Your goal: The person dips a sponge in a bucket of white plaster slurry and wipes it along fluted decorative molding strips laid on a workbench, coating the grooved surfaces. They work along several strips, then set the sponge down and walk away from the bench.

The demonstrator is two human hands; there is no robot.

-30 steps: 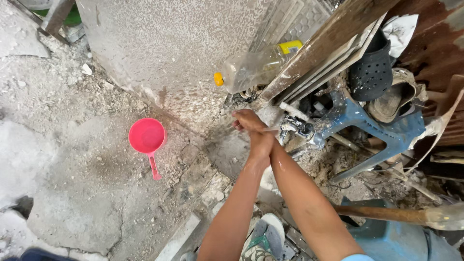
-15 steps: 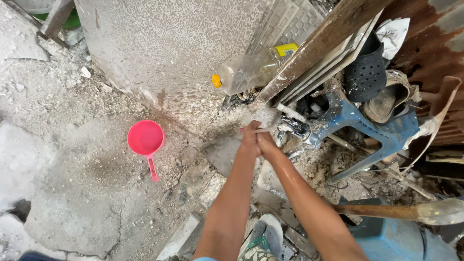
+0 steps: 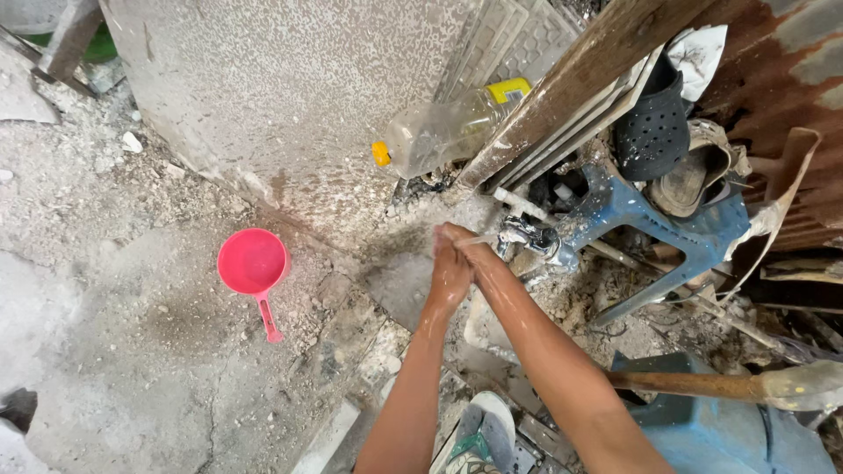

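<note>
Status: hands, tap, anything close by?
Left hand and right hand pressed together, wet, at the metal tap. Pink plastic dipper apart on the concrete ground.

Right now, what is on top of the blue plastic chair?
A black perforated shoe and a worn tan sandal rest on the blue plastic chair. The seat beneath them and whatever lies behind the shoes are covered.

Wet, glossy skin is seen on the hands (image 3: 452, 263) beside a shiny metal tap (image 3: 527, 235). Smooth pink plastic forms the dipper (image 3: 253, 263), clear plastic the bottle (image 3: 435, 136). Rough, matt concrete makes up the floor (image 3: 132, 351); rusted corrugated metal (image 3: 790, 79) stands behind.
</note>
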